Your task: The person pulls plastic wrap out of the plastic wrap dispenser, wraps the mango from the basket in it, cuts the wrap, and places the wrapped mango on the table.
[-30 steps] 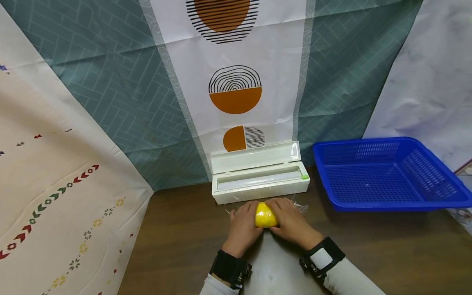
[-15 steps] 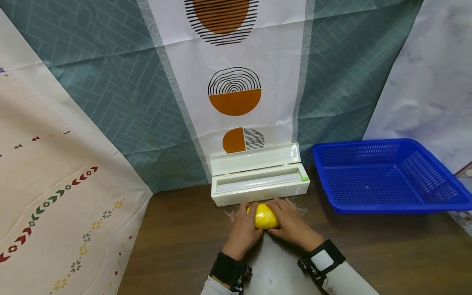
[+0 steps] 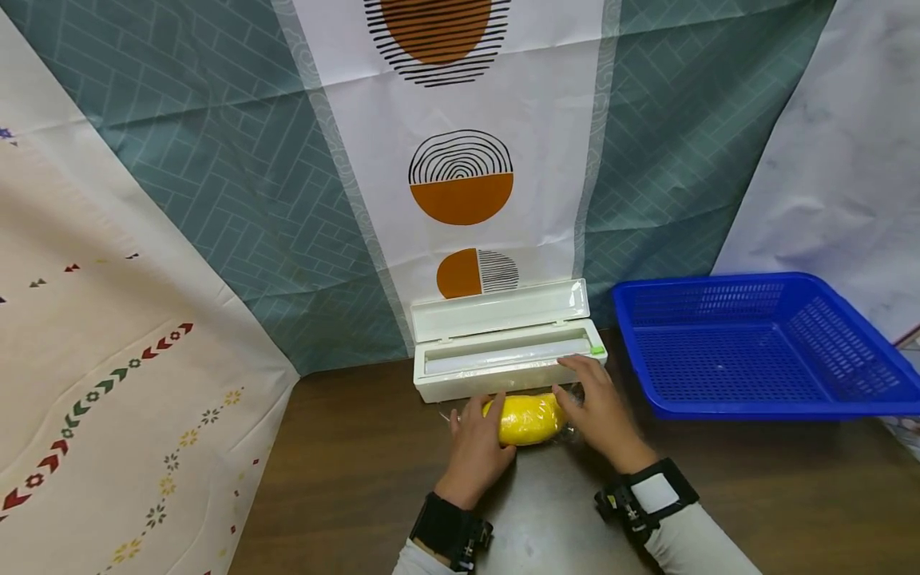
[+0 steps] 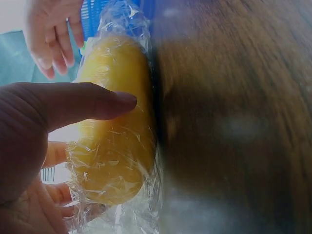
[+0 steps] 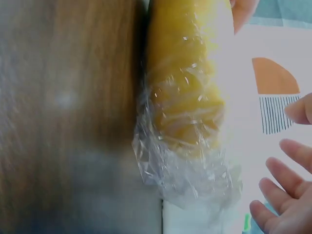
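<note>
A smooth, oblong yellow item (image 3: 530, 420) lies on the table in front of the white cling film dispenser (image 3: 503, 378), wrapped in clear cling film (image 5: 190, 170) that bunches loosely at its ends. My left hand (image 3: 471, 454) grips its left end. In the left wrist view the thumb (image 4: 97, 101) lies across the near side, with fingers showing beyond the item. Off the right end, my right hand (image 3: 604, 417) is held with fingers spread and holds nothing; the right wrist view shows these fingers (image 5: 287, 180) apart from the wrap.
The dispenser's lid (image 3: 499, 311) stands raised, with a white roll (image 3: 506, 355) inside. To the right sits a blue plastic basket (image 3: 747, 411). Patterned cloth (image 3: 460, 104) hangs behind the brown wooden table (image 3: 345, 455).
My right hand has let go of the yellow item and moved right and up, exposing its right end. My left hand has stayed at the left end.
</note>
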Motion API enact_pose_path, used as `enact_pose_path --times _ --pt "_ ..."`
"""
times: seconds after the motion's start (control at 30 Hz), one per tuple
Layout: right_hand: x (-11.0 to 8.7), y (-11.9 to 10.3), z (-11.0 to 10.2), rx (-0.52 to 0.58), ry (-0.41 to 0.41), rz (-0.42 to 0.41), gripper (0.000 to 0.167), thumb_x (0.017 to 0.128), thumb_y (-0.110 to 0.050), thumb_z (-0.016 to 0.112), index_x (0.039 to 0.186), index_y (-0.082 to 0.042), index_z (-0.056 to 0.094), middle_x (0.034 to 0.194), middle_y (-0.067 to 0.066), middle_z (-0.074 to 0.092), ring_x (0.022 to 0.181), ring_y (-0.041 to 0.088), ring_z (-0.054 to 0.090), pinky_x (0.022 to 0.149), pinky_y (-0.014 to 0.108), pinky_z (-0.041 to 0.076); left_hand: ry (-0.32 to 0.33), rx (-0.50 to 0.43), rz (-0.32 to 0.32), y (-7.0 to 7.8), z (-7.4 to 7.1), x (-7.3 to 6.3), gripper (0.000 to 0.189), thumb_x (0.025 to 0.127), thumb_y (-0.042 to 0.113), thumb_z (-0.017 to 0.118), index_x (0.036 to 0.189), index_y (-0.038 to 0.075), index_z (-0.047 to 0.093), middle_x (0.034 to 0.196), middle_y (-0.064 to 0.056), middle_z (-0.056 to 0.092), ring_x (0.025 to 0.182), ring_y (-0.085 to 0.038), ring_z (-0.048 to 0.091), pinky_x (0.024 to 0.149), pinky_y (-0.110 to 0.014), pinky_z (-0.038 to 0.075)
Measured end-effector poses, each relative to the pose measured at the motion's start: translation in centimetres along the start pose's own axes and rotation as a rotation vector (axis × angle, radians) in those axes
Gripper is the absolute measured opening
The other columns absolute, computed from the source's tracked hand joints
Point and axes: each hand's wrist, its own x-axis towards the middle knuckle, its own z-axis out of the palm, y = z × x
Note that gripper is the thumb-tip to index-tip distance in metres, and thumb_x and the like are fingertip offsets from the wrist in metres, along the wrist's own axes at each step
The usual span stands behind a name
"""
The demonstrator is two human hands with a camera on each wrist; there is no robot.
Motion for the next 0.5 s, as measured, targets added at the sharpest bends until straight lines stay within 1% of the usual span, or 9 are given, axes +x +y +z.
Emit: enact_pose_path --times 0.1,0.2,0.3,0.37,0.43,0.5 --pt "0.5 0.3 -0.3 -0.008 0.049 0.017 0.05 0.088 -0.009 0.074 0.134 0.001 0.058 0.139 0.026 0.052 0.13 0.045 0.048 0.104 0.062 0.04 0.005 -0.008 0.015 -0.1 -0.1 -0.1 0.085 0.076 0.023 0.089 0.15 0.014 0.048 0.146 -0.018 0.048 0.136 -0.04 0.047 0.113 -0.072 0.025" --pt "1.0 0.5 -0.6 -0.004 0.051 0.057 0.056 0.089 -0.009 0.073 0.14 0.003 0.053 0.145 0.028 0.045 0.134 0.048 0.044 0.105 0.065 0.039 0.003 -0.009 0.019 -0.3 -0.4 -0.2 0.086 0.076 0.025 0.089 0.151 0.014 0.047 0.15 -0.019 0.045 0.14 -0.041 0.044 0.114 -0.073 0.023" --pt "1.4 0.8 -1.0 0.007 0.024 0.129 0.063 0.091 -0.01 0.071 0.146 0.003 0.045 0.153 0.03 0.036 0.139 0.05 0.038 0.107 0.067 0.037 -0.015 -0.009 0.017 -0.1 -0.9 -0.3 0.089 0.077 0.03 0.089 0.152 0.015 0.045 0.157 -0.02 0.038 0.147 -0.043 0.035 0.115 -0.074 0.02" --pt "1.6 1.2 -1.2 0.01 -0.004 0.187 0.068 0.093 -0.012 0.07 0.151 0.003 0.039 0.158 0.03 0.027 0.143 0.051 0.032 0.11 0.068 0.034 -0.027 -0.007 0.029 0.4 -1.3 -0.3 0.089 0.078 0.035 0.087 0.153 0.015 0.044 0.16 -0.021 0.034 0.151 -0.044 0.028 0.115 -0.074 0.019" --pt "1.7 1.7 -1.3 0.012 -0.029 0.239 0.072 0.095 -0.015 0.068 0.154 0.003 0.032 0.162 0.03 0.019 0.147 0.052 0.027 0.112 0.069 0.032 -0.02 0.0 0.053 1.1 -1.7 -0.3 0.086 0.08 0.038 0.085 0.152 0.014 0.045 0.161 -0.022 0.031 0.152 -0.045 0.025 0.115 -0.074 0.021" --pt "1.8 2.2 -1.3 0.02 -0.058 0.293 0.075 0.097 -0.019 0.065 0.157 0.003 0.025 0.165 0.03 0.012 0.149 0.052 0.022 0.114 0.069 0.03 0.001 0.009 0.085 1.8 -2.0 0.0 0.081 0.082 0.038 0.082 0.151 0.013 0.048 0.16 -0.021 0.034 0.151 -0.044 0.027 0.114 -0.073 0.024"
